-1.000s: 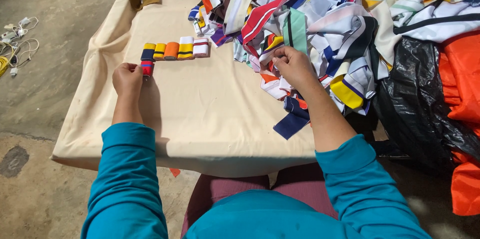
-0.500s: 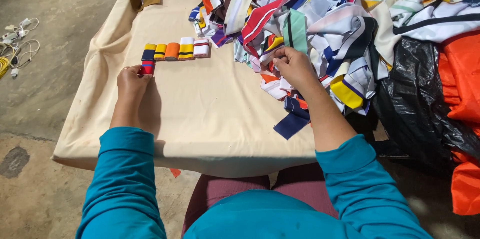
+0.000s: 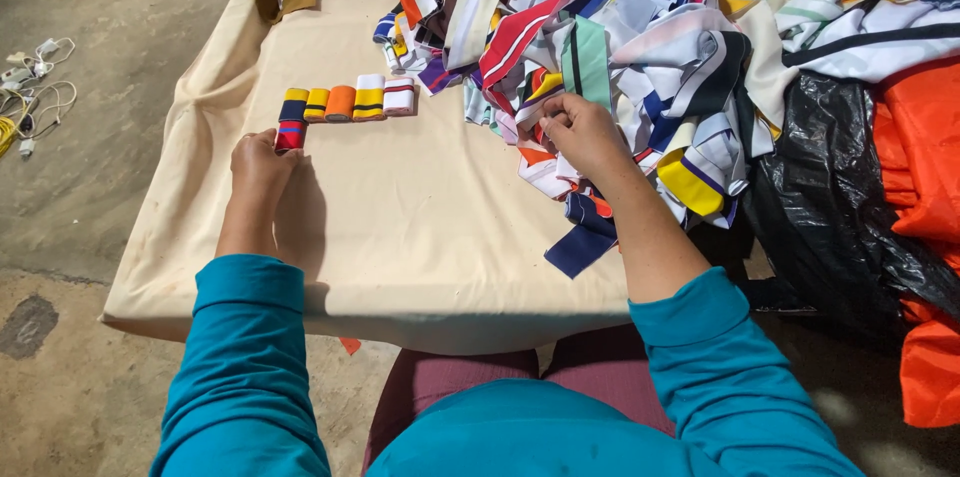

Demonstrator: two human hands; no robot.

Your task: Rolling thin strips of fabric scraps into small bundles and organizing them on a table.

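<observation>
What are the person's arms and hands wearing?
Both arms wear long teal sleeves, pushed up a little so the forearms are bare. The left hand and right hand are bare: no gloves, rings or watch that I can see.

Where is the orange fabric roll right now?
The orange fabric roll sits mid-row among the rolled strips on the table's left side, beyond the left hand.

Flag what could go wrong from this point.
The left hand is at the red-and-navy fabric roll, close below the row of rolled strips; a nudge could unroll or scatter them. The right hand pulls at the heap of striped fabric strips; tangled pieces might slide off the table's edge.
</observation>
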